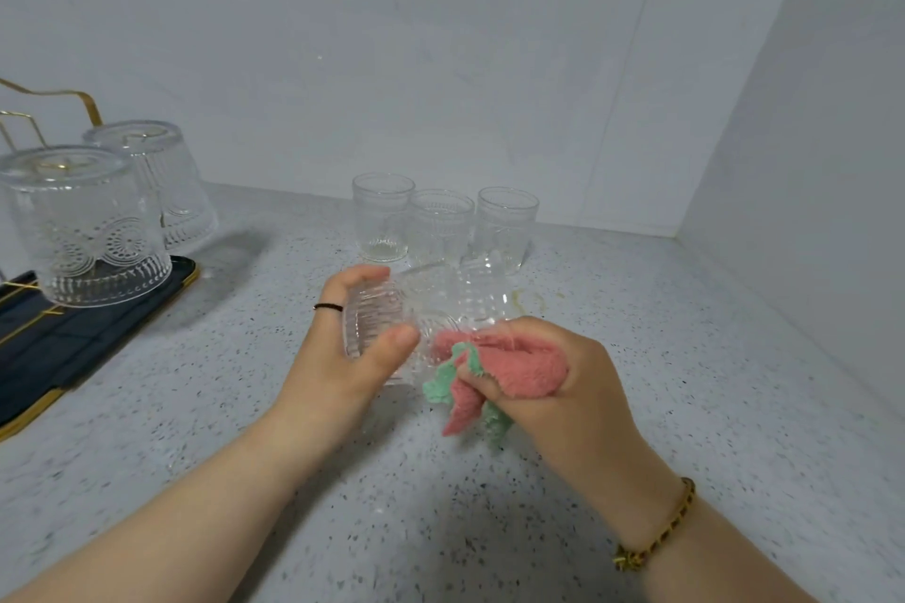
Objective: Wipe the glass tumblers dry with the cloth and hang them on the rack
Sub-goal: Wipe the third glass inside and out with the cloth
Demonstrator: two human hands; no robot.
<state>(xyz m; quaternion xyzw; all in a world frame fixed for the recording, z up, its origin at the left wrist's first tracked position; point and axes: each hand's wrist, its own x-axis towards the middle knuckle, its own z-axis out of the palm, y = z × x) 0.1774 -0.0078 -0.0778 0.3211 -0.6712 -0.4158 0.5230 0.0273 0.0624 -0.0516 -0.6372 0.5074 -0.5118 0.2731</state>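
My left hand (343,357) grips a patterned glass tumbler (440,309) lying on its side above the counter, base toward the left, mouth toward the right. My right hand (553,382) holds a pink and green cloth (494,372), part of which is pushed into the tumbler's mouth. Three upright tumblers (443,225) stand in a row by the back wall. Two tumblers (83,225) hang upside down on the gold wire rack (59,98) at the left.
The rack stands on a dark tray with a gold rim (73,338) at the left edge of the speckled grey counter (440,504). White walls close the back and the right side. A faint yellowish mark (529,299) lies on the counter beside the held tumbler.
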